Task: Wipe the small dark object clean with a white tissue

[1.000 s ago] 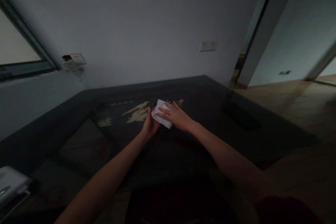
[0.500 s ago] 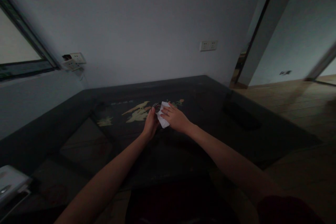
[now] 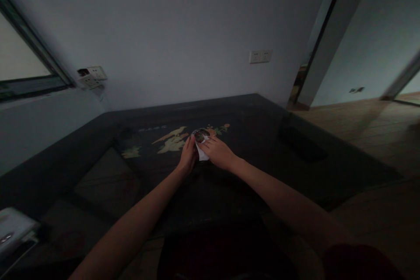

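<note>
Two jobs at once: one side steadies, the other wipes

The left hand (image 3: pixel 188 154) is curled narrow at the near left edge of a round dish (image 3: pixel 201 132), seemingly gripping it. The right hand (image 3: pixel 220 153) holds a white tissue (image 3: pixel 202 155) against the dish's near right side, its fingers bent over the paper. The dish sits between the two hands, above the painted picture (image 3: pixel 172 143) on the dark tabletop (image 3: pixel 262 116); whether it rests there or is lifted a little is hard to tell, and so is what it is made of, though it looks glossy.

To judge from this grip, wiping goes best with a firm left hand on the edge, clear of the part being rubbed, so the dish cannot spin or slip. Bunch the tissue under several fingertips rather than one, since a single point could tear thin paper. Follow the curve in short, overlapping strokes, then turn the dish with the left hand to bring a fresh side round. Working low over the tabletop would soften any drop.
</note>
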Motion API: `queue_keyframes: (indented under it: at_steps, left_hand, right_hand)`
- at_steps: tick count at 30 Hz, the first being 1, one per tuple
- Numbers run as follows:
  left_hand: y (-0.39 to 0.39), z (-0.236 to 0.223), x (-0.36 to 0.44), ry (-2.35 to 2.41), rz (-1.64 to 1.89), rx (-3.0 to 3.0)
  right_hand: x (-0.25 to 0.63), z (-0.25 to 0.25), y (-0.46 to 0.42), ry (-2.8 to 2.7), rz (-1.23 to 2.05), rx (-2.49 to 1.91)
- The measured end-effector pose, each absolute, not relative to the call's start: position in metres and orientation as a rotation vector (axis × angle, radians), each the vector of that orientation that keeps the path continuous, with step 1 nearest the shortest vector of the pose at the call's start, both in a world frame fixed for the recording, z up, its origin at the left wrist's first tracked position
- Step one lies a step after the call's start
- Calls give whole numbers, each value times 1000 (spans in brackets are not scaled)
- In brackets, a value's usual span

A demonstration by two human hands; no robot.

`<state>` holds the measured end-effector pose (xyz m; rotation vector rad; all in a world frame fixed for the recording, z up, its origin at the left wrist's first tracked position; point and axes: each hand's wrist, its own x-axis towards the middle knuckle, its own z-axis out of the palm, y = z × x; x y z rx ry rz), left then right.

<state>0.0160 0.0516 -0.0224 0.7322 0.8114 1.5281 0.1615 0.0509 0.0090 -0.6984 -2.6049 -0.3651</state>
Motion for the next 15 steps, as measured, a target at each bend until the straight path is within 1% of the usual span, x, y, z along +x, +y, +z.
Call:
queue_keyframes:
  at_steps: [3,9,15]
  left_hand:
    - [53,-24,18,831,1602,802]
    - [48,-21,21,825,1609,882]
    - [47,-20,20,869,1598,902]
  right_hand:
    - [160,10,51,-2577,-362,-679]
    - [161,14,54,-2572,-418,-673]
    - [165,16,50,-2681,-305,-749]
